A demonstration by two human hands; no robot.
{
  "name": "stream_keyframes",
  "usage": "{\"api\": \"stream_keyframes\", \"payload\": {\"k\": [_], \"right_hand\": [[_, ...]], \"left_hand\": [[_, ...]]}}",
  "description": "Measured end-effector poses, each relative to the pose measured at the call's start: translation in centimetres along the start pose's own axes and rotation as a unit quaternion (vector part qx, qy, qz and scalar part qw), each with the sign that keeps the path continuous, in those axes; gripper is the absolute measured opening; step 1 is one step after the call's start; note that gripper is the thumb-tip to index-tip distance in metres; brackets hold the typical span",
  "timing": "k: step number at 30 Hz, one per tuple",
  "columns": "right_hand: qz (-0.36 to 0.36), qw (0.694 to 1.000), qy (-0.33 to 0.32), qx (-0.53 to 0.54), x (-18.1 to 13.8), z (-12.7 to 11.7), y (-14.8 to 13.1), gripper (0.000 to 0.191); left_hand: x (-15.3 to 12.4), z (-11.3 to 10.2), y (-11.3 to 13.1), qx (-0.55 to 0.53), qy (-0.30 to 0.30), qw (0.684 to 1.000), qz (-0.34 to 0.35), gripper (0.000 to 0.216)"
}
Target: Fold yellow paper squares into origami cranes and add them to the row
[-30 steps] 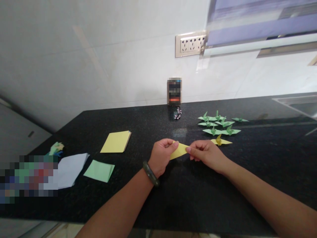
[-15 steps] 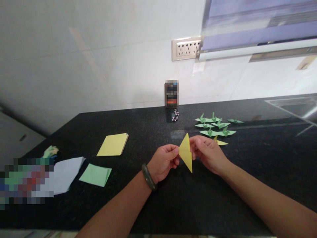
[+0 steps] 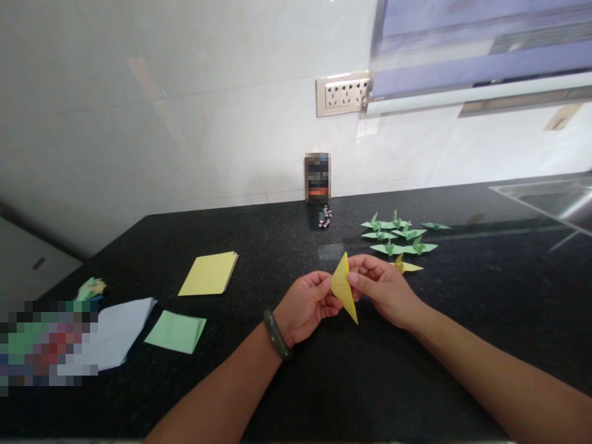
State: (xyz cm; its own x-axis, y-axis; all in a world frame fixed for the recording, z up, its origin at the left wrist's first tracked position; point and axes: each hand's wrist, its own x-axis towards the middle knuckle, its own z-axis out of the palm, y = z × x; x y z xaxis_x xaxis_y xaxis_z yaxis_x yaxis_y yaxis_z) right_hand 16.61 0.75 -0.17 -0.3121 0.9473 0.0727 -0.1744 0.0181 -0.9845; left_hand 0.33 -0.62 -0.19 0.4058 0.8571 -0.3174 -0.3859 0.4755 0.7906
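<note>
Both hands pinch a folded yellow paper (image 3: 345, 287), a narrow kite shape standing point-down above the black countertop (image 3: 287, 382). My left hand (image 3: 304, 306), with a dark bangle on the wrist, grips its left edge with closed fingers. My right hand (image 3: 383, 290) grips its right edge between thumb and fingers. Just behind my right hand lies a finished yellow paper crane (image 3: 406, 266), and beyond it several green paper cranes (image 3: 398, 237) sit in a cluster.
A stack of yellow paper squares (image 3: 209, 273) lies at the left, with a folded green sheet (image 3: 176, 331) and a white sheet (image 3: 120, 330) nearer the edge. A small dark box (image 3: 317, 178) leans against the wall. A sink (image 3: 550, 200) is at the far right.
The yellow paper, held flat and horizontal a second ago, has been turned upright with its point down. Both hands stay pinched on it, now slightly closer together.
</note>
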Motion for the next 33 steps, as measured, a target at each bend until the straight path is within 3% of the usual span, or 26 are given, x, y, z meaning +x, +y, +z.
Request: {"api": "stream_keyframes", "payload": {"k": [12,26,33], "right_hand": [[0.006,1.000,-0.014,-0.011,-0.09,0.08,0.07,0.032],[0.019,1.000,-0.018,-0.005,-0.20,0.18,-0.13,0.029],[0.020,0.999,-0.020,-0.018,-0.19,0.24,-0.10,0.028]], "left_hand": [[0.31,-0.32,-0.22,-0.001,-0.027,1.000,-0.003,0.014],[0.29,-0.28,-0.33,0.020,0.006,1.000,0.020,0.012],[0.22,-0.11,-0.15,0.009,-0.014,1.000,0.016,0.016]]}}
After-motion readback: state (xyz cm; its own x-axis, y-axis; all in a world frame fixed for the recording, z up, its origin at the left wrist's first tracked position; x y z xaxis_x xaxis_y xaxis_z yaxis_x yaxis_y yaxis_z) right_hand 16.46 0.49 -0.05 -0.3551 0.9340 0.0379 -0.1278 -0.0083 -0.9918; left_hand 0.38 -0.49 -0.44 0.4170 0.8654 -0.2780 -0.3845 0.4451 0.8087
